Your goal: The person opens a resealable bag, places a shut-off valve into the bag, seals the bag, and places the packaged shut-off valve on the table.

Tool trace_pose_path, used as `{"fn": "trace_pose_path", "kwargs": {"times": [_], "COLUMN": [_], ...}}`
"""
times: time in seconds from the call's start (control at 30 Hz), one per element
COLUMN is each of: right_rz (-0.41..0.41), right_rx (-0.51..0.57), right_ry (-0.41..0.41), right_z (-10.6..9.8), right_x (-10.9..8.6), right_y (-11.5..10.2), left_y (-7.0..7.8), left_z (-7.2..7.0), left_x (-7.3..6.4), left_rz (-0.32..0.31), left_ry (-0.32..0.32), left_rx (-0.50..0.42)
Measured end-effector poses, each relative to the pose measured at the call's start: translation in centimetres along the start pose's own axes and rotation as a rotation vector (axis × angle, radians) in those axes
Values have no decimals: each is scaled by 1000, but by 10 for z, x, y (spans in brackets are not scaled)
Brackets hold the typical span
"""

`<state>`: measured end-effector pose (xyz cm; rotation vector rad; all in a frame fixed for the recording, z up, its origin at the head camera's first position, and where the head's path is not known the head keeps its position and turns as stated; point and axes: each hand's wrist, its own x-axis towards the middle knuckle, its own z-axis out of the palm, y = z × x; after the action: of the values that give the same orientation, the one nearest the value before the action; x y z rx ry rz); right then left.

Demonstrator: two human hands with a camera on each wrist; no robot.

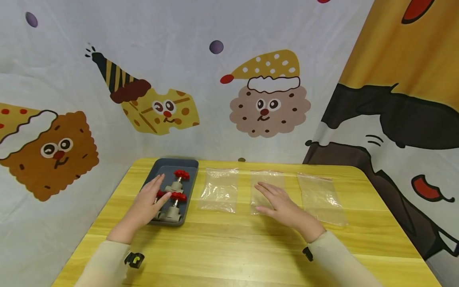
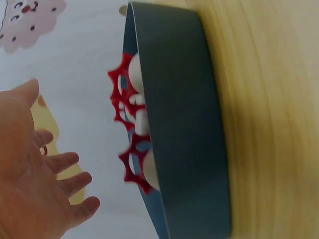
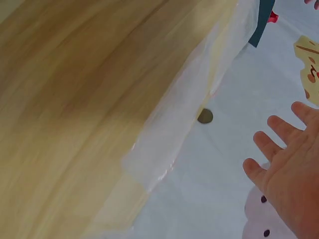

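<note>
White wall cloth (image 1: 201, 24) with cartoon prints hangs beyond both hands; yellow wood-grain table (image 1: 222, 251) runs below them.

From the left: brown cracker print (image 1: 53, 159), well left of the left hand. Next, left sleeve (image 1: 102, 263), pale, with a black wrist unit (image 1: 134, 260) on its inner side, just behind the left hand.

Left hand (image 1: 146, 202): released, fingers extended, thumb apart, holding nothing. It's over the left side of the grey tray (image 1: 193, 169); left wrist view has it up off the tray wall and off the contents.

Tray holds three valves, red handwheels on pale bodies. Left valve (image 1: 159, 194) mostly hidden by the left hand. Front valve (image 1: 173, 214) just right of that hand's thumb. Back valve (image 1: 175, 186) right of its fingertips.

Cheese print (image 1: 161, 111) is on the cloth beyond the left hand.

Left bag (image 1: 219, 191), see-through, flat between the hands. Middle bag (image 1: 261, 200) lies below the right hand, partly covered in head view. Right hand (image 1: 283, 205): also released, fingers extended, nothing held, raised off the bag per right wrist view.

Cookie print (image 1: 270, 109) beyond it. Right bag (image 1: 320, 199) flat, just right of the right hand.
</note>
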<state>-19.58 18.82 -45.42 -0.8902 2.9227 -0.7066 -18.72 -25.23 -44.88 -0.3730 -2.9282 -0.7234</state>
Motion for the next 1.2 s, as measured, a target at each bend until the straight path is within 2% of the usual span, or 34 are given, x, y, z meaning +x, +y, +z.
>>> {"fn": "trace_pose_path", "kwargs": {"times": [0.27,0.47,0.63,0.83,1.0,1.1,1.2], "right_rz": [106,204,272,450,617,700,737], "right_rx": [86,245,414,588,758,834,833], "right_ry": [-20,-14,18,-13,-64,-71,-69], "right_z": [15,23,34,43,52,56,61], "right_x": [21,37,51,64,73,77,81], "right_y": [-11,-20,-26,-36,-39,-40,-42], "left_y": [-21,-31,-40,-50,-57,-60,-64], "left_z": [-10,-16,-19,-20,-20,-19,-17], "left_x": [-10,-17,-24,-29,-31,-32,-34], "left_rz": [-118,-179,-265,-389,-479,-507,-504], "left_ry": [5,31,17,-21,-56,-64,-51], "left_rx": [-45,-66,-131,-197,-214,-209,-180]}}
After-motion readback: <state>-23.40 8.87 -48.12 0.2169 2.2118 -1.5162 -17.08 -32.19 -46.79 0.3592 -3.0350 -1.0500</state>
